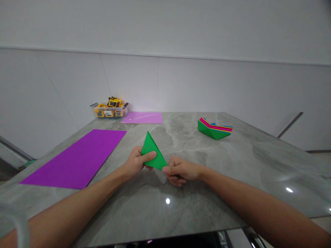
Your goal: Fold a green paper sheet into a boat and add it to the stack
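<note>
A folded green paper triangle [152, 148] is held up over the near part of the table, one point upward. My left hand [138, 159] grips its left side, thumb across the front face and fingers behind. At the lower right corner, my right hand [179, 170] pinches the paper between thumb and curled fingers. The back of the paper is hidden from me. To the right, farther back, sits a stack of folded paper boats [214, 130], green outside with pink, yellow and blue edges.
On the left lies a large purple sheet [80, 158]. Behind it are a lilac sheet [143, 117] and a clear plastic box [110, 112] holding yellow toy vehicles [114, 102]. The grey marbled table [207, 213] reaches back to a white wall.
</note>
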`<state>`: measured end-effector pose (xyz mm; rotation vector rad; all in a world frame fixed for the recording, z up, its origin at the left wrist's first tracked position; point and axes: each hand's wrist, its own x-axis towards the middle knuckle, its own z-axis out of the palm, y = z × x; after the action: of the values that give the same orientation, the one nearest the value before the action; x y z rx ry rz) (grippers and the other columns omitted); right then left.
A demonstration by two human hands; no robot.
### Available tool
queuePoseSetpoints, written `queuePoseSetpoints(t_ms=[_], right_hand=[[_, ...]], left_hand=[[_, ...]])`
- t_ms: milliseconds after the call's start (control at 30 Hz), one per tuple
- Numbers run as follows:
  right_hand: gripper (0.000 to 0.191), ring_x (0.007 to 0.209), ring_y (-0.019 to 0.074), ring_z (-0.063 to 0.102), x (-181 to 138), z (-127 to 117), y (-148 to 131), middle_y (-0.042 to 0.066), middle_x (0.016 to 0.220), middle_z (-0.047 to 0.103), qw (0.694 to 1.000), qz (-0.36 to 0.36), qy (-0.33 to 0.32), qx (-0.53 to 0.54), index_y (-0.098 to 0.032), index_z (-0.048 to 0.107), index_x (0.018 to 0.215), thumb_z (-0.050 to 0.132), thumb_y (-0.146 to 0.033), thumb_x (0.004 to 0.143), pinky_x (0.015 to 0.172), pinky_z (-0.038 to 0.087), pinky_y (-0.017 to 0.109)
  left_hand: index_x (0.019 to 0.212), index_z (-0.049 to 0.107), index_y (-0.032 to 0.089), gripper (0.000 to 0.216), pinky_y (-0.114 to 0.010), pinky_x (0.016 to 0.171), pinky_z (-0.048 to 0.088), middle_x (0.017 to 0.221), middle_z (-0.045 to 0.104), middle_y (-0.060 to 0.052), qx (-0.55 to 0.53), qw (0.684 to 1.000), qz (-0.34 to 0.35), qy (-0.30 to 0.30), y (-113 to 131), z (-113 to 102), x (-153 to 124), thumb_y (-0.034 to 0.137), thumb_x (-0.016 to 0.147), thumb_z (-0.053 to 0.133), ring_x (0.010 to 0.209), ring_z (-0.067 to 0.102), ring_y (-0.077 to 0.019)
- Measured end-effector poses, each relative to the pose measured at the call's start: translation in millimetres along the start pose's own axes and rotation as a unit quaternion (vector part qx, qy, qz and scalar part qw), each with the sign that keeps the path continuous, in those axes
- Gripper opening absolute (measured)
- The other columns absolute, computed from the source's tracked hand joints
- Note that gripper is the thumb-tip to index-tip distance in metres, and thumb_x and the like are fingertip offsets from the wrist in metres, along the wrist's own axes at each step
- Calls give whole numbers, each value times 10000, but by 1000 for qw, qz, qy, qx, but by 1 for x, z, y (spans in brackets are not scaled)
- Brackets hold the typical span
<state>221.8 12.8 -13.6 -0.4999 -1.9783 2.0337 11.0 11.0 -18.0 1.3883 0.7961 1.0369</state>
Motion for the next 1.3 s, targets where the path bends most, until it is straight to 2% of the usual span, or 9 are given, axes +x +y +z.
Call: queuePoseSetpoints(t_ms=[167,267,400,500,633,733,900,1100,1300], right_hand=[[601,339,51,336,-2,2,0,-57,389,401,983,13,93,-157,-183,428,485,501,-619,892,361,259,204],[634,351,50,325,-3,3,1,-52,393,381,967,9,118,-227,-182,416,470,462,-648,897,361,223,202],[682,361,50,321,-3,2,1,-49,384,367,967,-3,108,-232,-181,409,457,416,-713,884,368,220,196],[739,345,62,360,-2,2,1,-33,385,409,976,3,106,-193,-172,470,479,310,-773,879,365,267,199],[816,336,83,406,2,2,4,-15,386,447,973,-30,161,-163,-156,556,538,191,-804,874,376,312,214],[784,362,85,427,4,2,4,-19,395,456,969,-50,183,-157,-161,543,541,254,-817,858,390,316,209],[720,365,66,402,3,7,0,-28,401,448,971,-45,135,-192,-168,482,487,423,-804,817,375,277,197],[621,363,63,387,2,14,-2,-45,416,447,980,-28,116,-159,-156,534,550,524,-713,823,361,266,194],[579,432,50,311,3,13,-4,-61,473,361,966,-36,167,-192,-154,489,536,576,-659,805,402,215,202]], left_hand=[[544,602,121,416,-219,439,397,485,565,-7,5,1000,-1,5,-2,-1,1,466,732,741,436,500,-106],[539,605,122,440,-218,447,401,487,568,-10,35,999,9,8,3,0,1,492,742,728,443,503,-106],[547,600,123,529,-212,440,401,476,574,-19,111,992,38,43,9,4,1,585,802,637,430,508,-106],[585,592,134,534,-217,412,419,462,577,-16,111,991,34,64,10,5,2,620,803,615,402,524,-119],[588,587,137,558,-207,351,405,453,577,-14,90,996,-7,12,8,7,-1,668,749,643,356,513,-116],[618,611,130,611,-201,329,402,481,606,-31,99,994,-34,-30,8,14,-6,723,760,583,345,511,-110],[621,579,147,615,-184,290,351,436,544,3,126,991,-40,-33,9,22,-11,735,793,520,309,452,-90],[664,574,151,591,-192,317,358,467,543,7,137,988,-38,-56,10,21,-15,718,814,498,340,453,-93],[574,515,161,569,-202,393,313,477,441,33,191,981,12,0,6,24,-9,657,849,476,419,406,-89]])
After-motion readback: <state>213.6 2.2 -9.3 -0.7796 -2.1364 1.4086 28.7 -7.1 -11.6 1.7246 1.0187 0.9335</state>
